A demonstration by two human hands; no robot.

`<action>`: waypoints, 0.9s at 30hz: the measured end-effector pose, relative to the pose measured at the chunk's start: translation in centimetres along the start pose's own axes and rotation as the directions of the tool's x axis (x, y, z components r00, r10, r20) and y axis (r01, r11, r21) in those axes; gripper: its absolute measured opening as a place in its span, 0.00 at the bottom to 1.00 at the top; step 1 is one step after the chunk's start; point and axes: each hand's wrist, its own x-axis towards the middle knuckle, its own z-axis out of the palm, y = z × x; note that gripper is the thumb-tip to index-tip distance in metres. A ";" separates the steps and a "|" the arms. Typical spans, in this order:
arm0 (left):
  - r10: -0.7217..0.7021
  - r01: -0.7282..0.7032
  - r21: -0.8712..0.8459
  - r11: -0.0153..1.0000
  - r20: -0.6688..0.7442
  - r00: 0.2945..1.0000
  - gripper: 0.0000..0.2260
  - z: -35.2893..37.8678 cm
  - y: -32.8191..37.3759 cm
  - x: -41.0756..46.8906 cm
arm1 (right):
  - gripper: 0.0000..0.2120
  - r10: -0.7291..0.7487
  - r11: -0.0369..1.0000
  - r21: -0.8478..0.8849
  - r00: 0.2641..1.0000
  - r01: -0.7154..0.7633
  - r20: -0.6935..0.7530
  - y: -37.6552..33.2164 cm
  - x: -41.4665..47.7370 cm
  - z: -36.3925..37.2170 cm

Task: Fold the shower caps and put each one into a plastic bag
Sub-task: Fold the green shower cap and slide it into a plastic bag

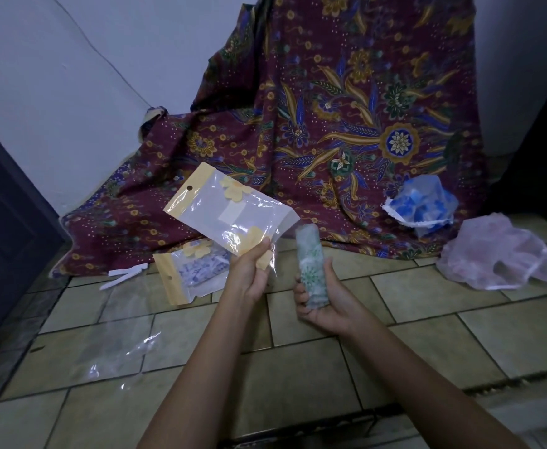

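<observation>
Fingers of left hand point(249, 275) pinch plastic bag point(230, 215) edge; right hand point(325, 304) grips rolled cap point(309, 254), seemingly apart.

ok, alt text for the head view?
A person's left hand holds a clear yellow-trimmed plastic bag while the right hand grips a rolled green shower cap beside it. Behind: a filled bag, a blue cap on a patterned cloth, a pink cap on the tiled floor.
</observation>
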 end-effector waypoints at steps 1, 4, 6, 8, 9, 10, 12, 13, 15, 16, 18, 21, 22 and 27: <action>0.008 -0.008 -0.015 1.000 -0.005 1.000 0.17 0.0 0.1 0.2 | 0.32 0.024 1.000 -0.016 1.000 -0.024 0.011 0.2 -0.1 0.0; -0.011 0.011 -0.033 0.999 -0.001 1.000 0.11 -0.1 0.5 0.4 | 0.31 0.065 0.996 -0.062 0.996 -0.061 0.059 0.6 -0.2 -0.1; -0.028 0.028 -0.029 0.999 -0.007 1.000 0.04 0.0 0.7 0.2 | 0.31 0.078 0.993 -0.093 0.994 -0.070 0.082 0.6 -0.5 0.0; -0.021 0.020 -0.028 0.999 -0.017 1.000 0.03 -0.2 0.6 0.3 | 0.30 0.086 0.991 -0.113 0.991 -0.075 0.101 0.5 -0.7 0.0; -0.014 0.014 -0.027 1.000 -0.014 1.000 0.03 -0.3 0.6 0.5 | 0.30 0.093 0.989 -0.122 0.989 -0.080 0.111 0.4 -0.8 0.1; -0.013 0.013 -0.025 1.000 -0.007 1.000 0.04 -0.3 0.6 0.5 | 0.29 0.105 0.987 -0.132 0.987 -0.089 0.120 0.4 -0.8 0.0; -0.018 0.019 -0.023 1.000 0.019 1.000 0.04 -0.2 0.5 0.4 | 0.28 0.134 0.982 -0.152 0.982 -0.113 0.137 0.4 -1.0 0.1; -0.019 0.020 -0.022 1.000 0.033 0.999 0.04 0.1 0.5 0.1 | 0.28 0.145 0.978 -0.172 0.979 -0.120 0.143 0.4 -1.1 0.2; -0.003 0.003 -0.019 1.000 0.042 0.999 0.06 0.6 0.4 -0.4 | 0.27 0.157 0.967 -0.222 0.977 -0.122 0.146 0.5 -1.1 0.3; 0.007 -0.006 -0.025 1.000 0.046 0.999 0.06 0.9 0.4 -0.6 | 0.27 0.156 0.963 -0.243 0.978 -0.118 0.141 0.4 -1.2 0.3; 0.020 -0.019 -0.027 0.999 0.046 0.999 0.07 1.2 0.4 -0.8 | 0.27 0.144 0.952 -0.288 0.983 -0.106 0.114 0.2 -1.1 0.2; 0.037 -0.037 -0.018 0.999 0.043 0.998 0.08 1.2 0.3 -0.9 | 0.29 0.105 0.913 -0.401 0.994 -0.080 0.041 -0.3 -1.2 -0.2; 0.036 -0.036 -0.009 0.999 0.047 0.998 0.08 1.2 0.3 -1.0 | 0.29 0.087 0.892 -0.446 0.996 -0.070 0.017 -0.5 -1.2 -0.3; 0.018 -0.019 0.015 1.000 0.081 0.997 0.07 1.4 0.0 -1.4 | 0.27 -0.006 0.807 -0.590 1.000 -0.008 -0.021 -1.3 -0.9 -0.7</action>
